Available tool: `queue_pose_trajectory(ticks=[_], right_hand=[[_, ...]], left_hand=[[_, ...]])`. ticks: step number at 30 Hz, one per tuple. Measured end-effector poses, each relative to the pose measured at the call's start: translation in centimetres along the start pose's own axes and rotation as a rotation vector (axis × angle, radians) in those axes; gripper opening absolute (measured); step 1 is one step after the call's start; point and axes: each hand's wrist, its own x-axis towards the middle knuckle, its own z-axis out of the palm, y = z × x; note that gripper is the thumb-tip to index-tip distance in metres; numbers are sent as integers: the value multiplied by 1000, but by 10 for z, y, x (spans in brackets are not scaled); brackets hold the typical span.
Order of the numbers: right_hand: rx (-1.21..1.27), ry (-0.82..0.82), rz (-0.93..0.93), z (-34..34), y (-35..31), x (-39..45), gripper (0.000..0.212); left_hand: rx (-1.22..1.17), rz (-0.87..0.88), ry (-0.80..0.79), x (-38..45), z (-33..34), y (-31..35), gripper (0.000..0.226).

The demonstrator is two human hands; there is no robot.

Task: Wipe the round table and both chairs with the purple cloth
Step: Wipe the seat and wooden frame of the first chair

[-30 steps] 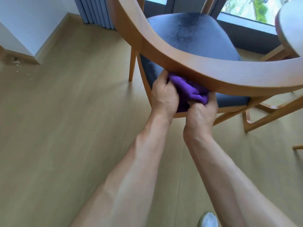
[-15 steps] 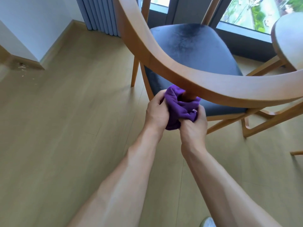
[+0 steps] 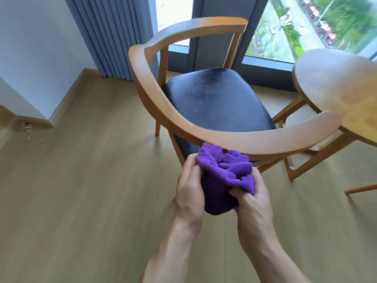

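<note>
Bunched purple cloth [image 3: 225, 178] in both hands' grip, just beside chair [image 3: 234, 137] rail.

The curved wooden backrest rail [image 3: 234, 137] of the chair [image 3: 216, 103] runs just beyond both hands [image 3: 190, 188], which hold a bunched purple cloth [image 3: 222, 178] right beneath it, and it blocks a straight reach forward to the dark seat [image 3: 220, 107]. From above, the seat lies open inside the rail's loop. To the right, the round table [image 3: 342, 92] and its wooden legs [image 3: 302, 166] stand close beside the chair and leave only a narrow gap, whereas the wooden floor [image 3: 81, 180] to the left is open as far as the wall and curtain [image 3: 114, 35].
</note>
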Motion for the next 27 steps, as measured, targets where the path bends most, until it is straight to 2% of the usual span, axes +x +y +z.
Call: queue_pose_trajectory(ticks=[2, 5, 9, 12, 15, 16, 18, 20, 21, 24, 27], right_hand=[[65, 66, -49, -16, -19, 6, 51], [103, 220, -88, -47, -47, 26, 50], [111, 448, -67, -96, -74, 59, 53], [-9, 581, -43, -130, -77, 87, 58], [-131, 708, -20, -161, -70, 122, 62], [-174, 708, 18, -170, -65, 136, 64], [-284, 641, 142, -185, -56, 164, 60], [-299, 585, 221, -192, -48, 181, 53], [-291, 589, 222, -194, -45, 187, 52], [-334, 615, 177, -192, -44, 201, 47], [-375, 636, 201, -196, -51, 213, 26]], left_hand=[[128, 84, -84, 5, 30, 17, 26], [381, 203, -193, 24, 84, 42, 16], [605, 295, -239, 55, 150, 60, 23], [806, 395, -206, 82, 190, 58, 23], [1071, 359, -208, 119, 227, 39, 34], [1198, 309, -266, 134, 237, 29, 42], [1434, 233, -487, 157, 251, 6, 53], [1425, 147, -699, 172, 259, -14, 51], [1361, 102, -735, 176, 261, -21, 48], [1284, 71, -665, 184, 271, -32, 36], [1197, -75, -694, 199, 279, -29, 31]])
